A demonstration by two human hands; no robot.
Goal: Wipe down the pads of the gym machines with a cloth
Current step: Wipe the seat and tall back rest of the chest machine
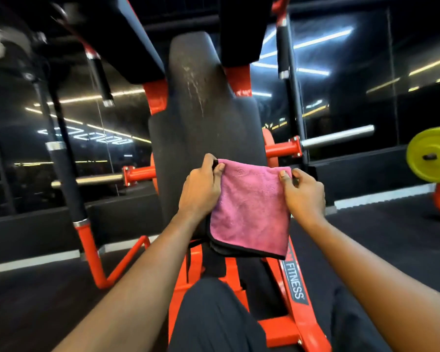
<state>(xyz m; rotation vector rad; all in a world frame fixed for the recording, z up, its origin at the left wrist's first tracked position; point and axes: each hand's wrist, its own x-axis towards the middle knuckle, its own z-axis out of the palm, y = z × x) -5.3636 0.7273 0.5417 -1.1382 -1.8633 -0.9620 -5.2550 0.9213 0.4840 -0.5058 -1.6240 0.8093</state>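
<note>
Trousers: dark trouser legs (214, 316) fill the bottom of the view, above the machine's low frame.
Forearms: both bare, reaching forward and upward from the lower corners toward the middle.
Left hand: the left hand (201, 189) pinches the cloth's upper left corner, thumb on the front face and fingers curled behind.
Right hand: the right hand (304, 194) pinches the upper right corner in the same way; the two hands are held apart with the cloth stretched between them.
Cloth: a pink cloth (252, 209) with black edging, folded into layers, hangs flat from the hands in front of the lower part of the back pad; whether it touches the pad cannot be told.
Frame: orange steel frame (290, 323) runs under the cloth, with a black sticker (295, 282) reading "FITNESS".
Back pad: a tall black back pad (203, 118) rises behind the cloth, narrow at the top, with pale wet streaks (196, 85) running down its upper middle.
Upper pads: two black pads (127, 39) hang above, one on each side of the back pad's top.
Plate pegs: chrome pegs (338, 135) stick out sideways on orange collars.
Weight plate: a yellow-green plate (432, 154) stands at the far right.
Wall: a dark mirrored wall (341, 80) reflects strips of light.
</note>
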